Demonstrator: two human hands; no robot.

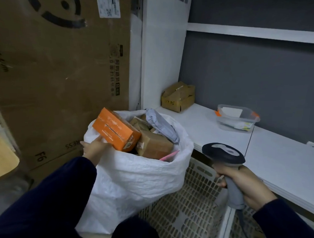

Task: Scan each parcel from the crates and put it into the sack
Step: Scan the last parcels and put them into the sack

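A white woven sack (137,174) stands open in the middle, filled with parcels. An orange box (115,130) lies on top at the sack's left rim, and my left hand (94,148) grips its near lower end. Beside it in the sack sit a brown taped box (154,145) and a grey poly mailer (161,125). My right hand (247,185) holds a grey and black barcode scanner (223,153) by its handle, to the right of the sack, above a cream plastic crate (189,208).
A large cardboard carton (55,68) leans against the wall on the left. A white shelf (260,148) on the right carries a crumpled brown parcel (178,96) and a clear plastic tub (236,117). A second crate (245,230) sits under the shelf.
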